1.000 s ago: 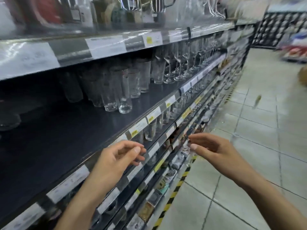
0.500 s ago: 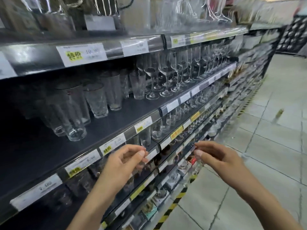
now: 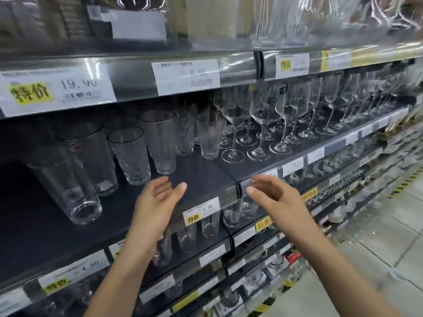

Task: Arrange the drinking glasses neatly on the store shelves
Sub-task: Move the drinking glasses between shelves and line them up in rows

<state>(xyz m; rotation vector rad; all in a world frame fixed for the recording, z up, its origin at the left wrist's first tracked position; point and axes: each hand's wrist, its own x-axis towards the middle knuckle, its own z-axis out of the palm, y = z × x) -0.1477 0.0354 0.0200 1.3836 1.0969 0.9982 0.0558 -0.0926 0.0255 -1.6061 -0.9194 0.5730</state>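
Both hands hover empty in front of the middle shelf (image 3: 201, 172), so the step in hand looks like a reach for the next glass to straighten. The left hand (image 3: 158, 200) is turned palm-in with its fingers (image 3: 161, 184) straight and spread. It is just short of the two glasses nearest it, the tall smooth tumbler (image 3: 161, 145) and the shorter textured tumbler (image 3: 130, 156). The right hand (image 3: 272, 197) hangs over the shelf's front edge above the price label (image 3: 201, 212), fingers loosely extended and holding nothing. The tumblers stand upright on the left half of the shelf in a ragged stagger, and one large tumbler (image 3: 68, 186) stands well forward of the rest. The wine glasses (image 3: 258, 124) to the right stand in tidier files. To do this well, take one tumbler at a time and grip it low on the body rather than at the rim. Lift it clear instead of dragging it (glass on glass chips easily), and set it down in line with its own kind. The back rows are blurred, so the tumblers there may be touching. Check by feel before sliding anything inward, and keep the right hand's sweep away from the stems, which would likely topple at a light knock.
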